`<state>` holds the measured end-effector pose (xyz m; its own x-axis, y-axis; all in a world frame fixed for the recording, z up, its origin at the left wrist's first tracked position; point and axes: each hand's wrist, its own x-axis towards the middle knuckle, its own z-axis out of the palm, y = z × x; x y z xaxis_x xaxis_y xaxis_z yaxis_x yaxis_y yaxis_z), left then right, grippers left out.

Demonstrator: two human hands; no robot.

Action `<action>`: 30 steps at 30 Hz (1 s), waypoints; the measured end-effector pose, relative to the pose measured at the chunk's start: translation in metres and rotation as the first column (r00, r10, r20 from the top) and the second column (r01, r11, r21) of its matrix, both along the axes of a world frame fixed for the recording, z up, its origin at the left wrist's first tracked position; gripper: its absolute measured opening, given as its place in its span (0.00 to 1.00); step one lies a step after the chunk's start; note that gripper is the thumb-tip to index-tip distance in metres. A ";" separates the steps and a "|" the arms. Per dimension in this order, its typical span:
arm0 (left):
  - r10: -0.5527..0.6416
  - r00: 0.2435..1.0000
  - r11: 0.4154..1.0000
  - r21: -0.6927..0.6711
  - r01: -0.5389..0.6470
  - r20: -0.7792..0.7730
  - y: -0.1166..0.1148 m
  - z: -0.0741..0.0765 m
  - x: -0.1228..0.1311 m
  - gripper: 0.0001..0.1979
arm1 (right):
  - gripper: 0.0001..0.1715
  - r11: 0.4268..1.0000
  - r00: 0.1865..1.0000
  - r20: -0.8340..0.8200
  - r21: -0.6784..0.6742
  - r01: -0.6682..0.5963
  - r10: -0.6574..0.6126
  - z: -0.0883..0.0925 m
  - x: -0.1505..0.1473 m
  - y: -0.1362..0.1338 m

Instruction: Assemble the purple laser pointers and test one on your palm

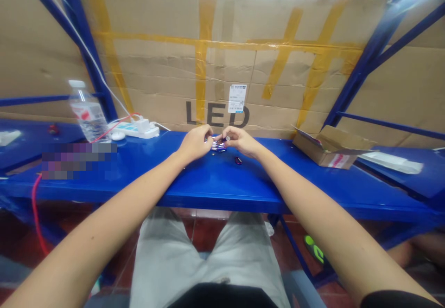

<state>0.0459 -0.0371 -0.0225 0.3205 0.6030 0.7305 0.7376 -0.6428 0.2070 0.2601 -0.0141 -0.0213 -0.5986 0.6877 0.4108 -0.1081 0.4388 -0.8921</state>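
My left hand (196,142) is over the blue table with its fingers curled and pressed together at the tips. Facing it, my right hand (243,142) is closed in a pinch, with a small pale round end showing at its fingertips. What each hand holds is too small to name. Right beneath the fingertips lies a cluster of small shiny silver and purple-blue pieces (219,147), partly hidden by my hands. A single small dark purple piece (238,160) rests on the table just in front of my right hand.
Left on the table (222,187) stand a water bottle (88,113) and a white power strip (146,131) with cables. An open cardboard box (330,145) sits at the right. A tall cardboard sheet (156,76) closes off the back, between blue metal posts (365,67).
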 end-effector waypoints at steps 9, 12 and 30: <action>-0.079 0.916 0.918 -0.388 -0.087 -0.393 0.002 -0.001 -0.003 0.10 | 0.12 0.990 0.965 0.246 0.124 0.060 -0.090 -0.008 0.002 0.013; -0.094 0.926 0.913 -0.402 -0.066 -0.366 0.006 -0.003 -0.002 0.10 | 0.13 0.988 0.947 0.302 0.139 0.069 -0.109 -0.010 0.001 0.014; -0.226 0.931 0.859 -0.509 0.052 -0.286 0.010 0.002 -0.008 0.04 | 0.13 0.952 0.889 0.388 0.273 0.142 -0.243 -0.011 0.001 0.013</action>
<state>0.0383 -0.0276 -0.0203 0.5931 0.7812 0.1948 0.7282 -0.6237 0.2842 0.2607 -0.0012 -0.0318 -0.6137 0.7231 0.3170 0.3545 0.6112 -0.7077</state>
